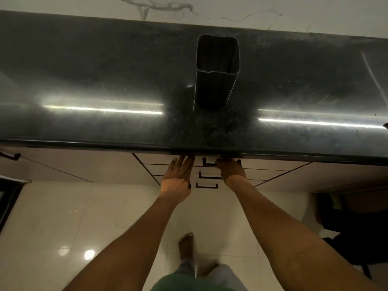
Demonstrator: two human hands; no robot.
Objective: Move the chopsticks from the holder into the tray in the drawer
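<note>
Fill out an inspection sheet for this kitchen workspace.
Surface: dark glossy countertop, light strips reflected in it.
Job's things: black holder upright, appears empty; top drawer shut; chopsticks and tray not seen.
Clutter: nothing seen.
Hands: left hand flat on the top drawer front, fingers spread; right hand at the drawer handle, grip unclear.
Cables: nothing seen.
Surroundings: marbled wall, pale tiled floor, a bare foot, dark object at right.

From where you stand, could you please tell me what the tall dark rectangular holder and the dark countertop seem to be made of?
The tall dark rectangular holder looks like thin metal or hard plastic, with bright thin rim edges. The dark countertop appears to be polished speckled stone, mirroring light strips.
</note>
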